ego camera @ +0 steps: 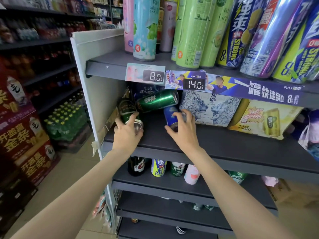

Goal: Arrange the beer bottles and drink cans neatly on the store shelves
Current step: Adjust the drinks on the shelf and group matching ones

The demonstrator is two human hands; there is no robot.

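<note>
While the upper shelf stood in fair order, its tall cans upright, the grey middle shelf (224, 144) was where the work remained, and I judged the job barely begun there. At the back of that shelf, right of centre, sat a lion-printed beer carton (210, 109), with a yellow multipack (262, 118) further right; both leaned rather than stood square. Left of the carton, three cans lay toppled against one another: a green can (157, 100) on its side at the back, a dark green can (128, 112) tilted toward the shelf's left wall, and a blue can (170, 116) just beside the carton. The left hand (126, 131) had its fingers curled round the dark green can's lower end; the right hand (184, 130) wrapped the blue one, thumb underneath. None of the three was upright yet. Below that shelf, a few cans and a bottle stood loosely spaced (still to be lined up, I'd say). The aisle to the left of the shelf showed tiled floor, stacked red cartons and green bottle packs.
</note>
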